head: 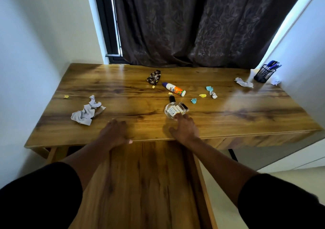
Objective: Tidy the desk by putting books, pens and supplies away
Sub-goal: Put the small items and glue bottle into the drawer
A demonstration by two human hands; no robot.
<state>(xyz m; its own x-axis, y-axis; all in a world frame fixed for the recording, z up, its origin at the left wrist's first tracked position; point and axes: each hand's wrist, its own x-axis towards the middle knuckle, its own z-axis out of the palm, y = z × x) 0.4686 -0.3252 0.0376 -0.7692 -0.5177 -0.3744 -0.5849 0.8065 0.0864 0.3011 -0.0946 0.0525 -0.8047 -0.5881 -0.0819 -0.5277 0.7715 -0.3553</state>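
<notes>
Two hands low at the wooden desk (228,116) edge: left hand (114,132) flat and empty, right hand (184,128) fingertips touching the clear glass bottle (173,111) near the middle front, nothing gripped — wrap it fully, it looks slippery.

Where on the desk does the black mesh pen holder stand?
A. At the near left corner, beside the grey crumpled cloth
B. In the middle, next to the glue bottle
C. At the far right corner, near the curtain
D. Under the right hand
C: the pen holder, with blue pens in it, stands at the desk's far right corner beside the curtain.
</notes>
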